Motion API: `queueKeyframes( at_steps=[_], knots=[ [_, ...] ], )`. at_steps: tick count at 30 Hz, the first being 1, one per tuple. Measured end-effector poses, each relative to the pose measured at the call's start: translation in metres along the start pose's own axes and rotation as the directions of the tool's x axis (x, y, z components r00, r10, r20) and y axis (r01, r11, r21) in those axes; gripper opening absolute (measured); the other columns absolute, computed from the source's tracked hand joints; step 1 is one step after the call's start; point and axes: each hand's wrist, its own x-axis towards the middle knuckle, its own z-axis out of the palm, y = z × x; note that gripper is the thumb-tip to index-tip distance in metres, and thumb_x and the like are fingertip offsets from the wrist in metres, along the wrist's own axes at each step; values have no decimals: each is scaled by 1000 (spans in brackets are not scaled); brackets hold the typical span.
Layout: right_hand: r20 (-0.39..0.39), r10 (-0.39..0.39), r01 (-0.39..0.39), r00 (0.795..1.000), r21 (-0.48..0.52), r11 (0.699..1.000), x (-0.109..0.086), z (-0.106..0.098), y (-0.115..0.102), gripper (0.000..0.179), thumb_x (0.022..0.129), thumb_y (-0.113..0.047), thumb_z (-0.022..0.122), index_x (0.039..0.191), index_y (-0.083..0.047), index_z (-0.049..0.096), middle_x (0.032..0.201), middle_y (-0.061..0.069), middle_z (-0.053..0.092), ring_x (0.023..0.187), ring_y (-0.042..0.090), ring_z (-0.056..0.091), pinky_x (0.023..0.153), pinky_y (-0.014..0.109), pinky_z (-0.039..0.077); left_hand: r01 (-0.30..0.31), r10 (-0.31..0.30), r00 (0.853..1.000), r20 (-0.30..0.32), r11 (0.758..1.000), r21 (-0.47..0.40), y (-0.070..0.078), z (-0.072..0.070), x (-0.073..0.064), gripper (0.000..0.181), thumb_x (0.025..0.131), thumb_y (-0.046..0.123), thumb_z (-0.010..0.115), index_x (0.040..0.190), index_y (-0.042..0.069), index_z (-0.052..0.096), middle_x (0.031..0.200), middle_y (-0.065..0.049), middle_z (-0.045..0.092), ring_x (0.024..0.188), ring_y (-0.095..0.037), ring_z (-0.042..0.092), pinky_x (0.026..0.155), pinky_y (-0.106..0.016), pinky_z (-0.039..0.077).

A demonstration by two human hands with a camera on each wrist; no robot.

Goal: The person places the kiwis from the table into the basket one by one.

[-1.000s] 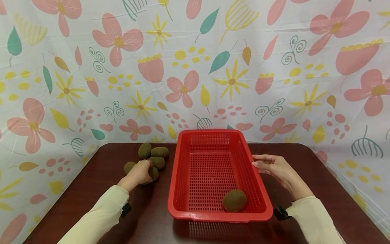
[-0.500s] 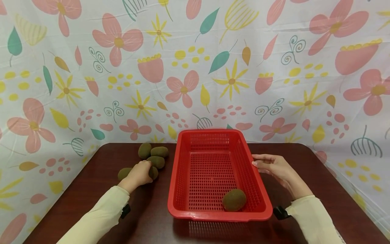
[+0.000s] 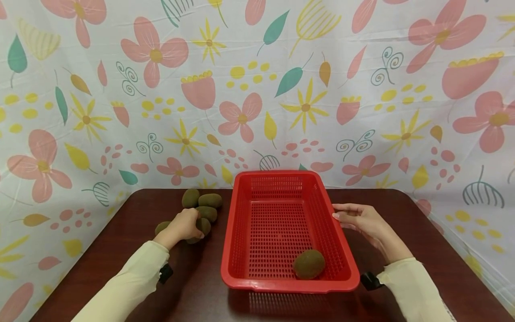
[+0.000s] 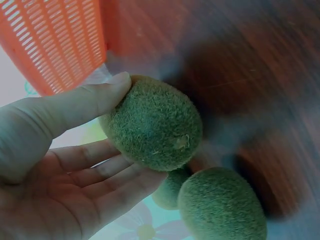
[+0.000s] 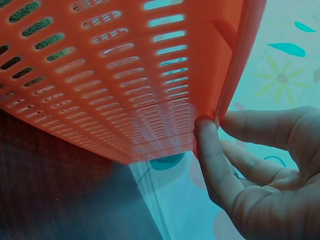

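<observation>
My left hand (image 3: 184, 226) is at the group of kiwis on the table's left side. It grips a brown fuzzy kiwi (image 4: 156, 125) between the thumb and the fingers, and in the head view the hand partly covers that fruit. Other kiwis (image 4: 222, 205) lie close by in the left wrist view. At the right, thumb and fingers of my right hand (image 3: 368, 223) pinch the side rim of a red plastic basket (image 3: 232, 241). One kiwi (image 3: 309, 264) sits inside, near the basket's front right corner.
Beyond my left hand lie more kiwis, among them an upright-looking one (image 3: 191, 198) and one on its side (image 3: 210, 201). Another kiwi (image 3: 162, 227) shows left of the hand. A floral cloth (image 3: 257, 89) hangs behind the dark wooden table (image 3: 193, 295).
The kiwi left of my left hand has shifted outward to the left. My left hand has shifted slightly among the fruit; the right hand and the basket hold still.
</observation>
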Motion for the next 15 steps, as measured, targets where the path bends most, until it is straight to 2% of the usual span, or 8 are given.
queueKeyframes(
  at_steps=[3, 6, 9, 11, 15],
  knots=[
    [2, -5, 5, 1000, -2, 1000, 0, 0, 0, 61, 91, -21, 69, 137, 10, 45, 105, 6, 71, 91, 16, 69, 82, 32, 55, 0, 0, 1000, 14, 1000, -29, 2, -6, 2, 29, 72, 10, 84, 81, -4, 61, 69, -7, 54, 60, -18, 47, 55, -30, 39],
    [3, -4, 4, 1000, -4, 1000, 0, 0, 0, 61, 91, -21, 69, 137, 10, 45, 105, 6, 71, 91, 16, 69, 83, 33, 55, 2, -1, 1000, 21, 999, -46, 3, -11, 4, 36, 72, 12, 85, 92, -9, 63, 76, -10, 60, 66, -22, 55, 59, -34, 46],
    [4, -3, 3, 1000, -5, 1000, 0, -1, 1, 61, 91, -21, 69, 137, 10, 45, 105, 6, 71, 91, 17, 69, 84, 35, 55, 1, 0, 1000, 27, 999, -53, 5, -17, 5, 49, 73, 14, 85, 107, -13, 61, 79, -14, 66, 75, -28, 63, 68, -41, 53],
    [6, -5, 5, 1000, -8, 1000, 0, -1, 1, 61, 91, -21, 69, 137, 10, 45, 106, 7, 70, 92, 17, 69, 84, 36, 55, -1, 2, 1000, 29, 998, -58, 6, -22, 7, 54, 74, 15, 84, 112, -14, 60, 73, -13, 66, 74, -27, 63, 72, -41, 53],
    [2, -2, 2, 1000, -9, 1000, -1, 0, 1, 62, 90, -22, 69, 138, 9, 45, 106, 7, 70, 92, 17, 69, 85, 36, 55, -5, 7, 1000, 24, 996, -87, 9, -31, 10, 53, 74, 15, 83, 112, -14, 61, 56, -6, 56, 60, -17, 54, 64, -34, 50]
  ],
)
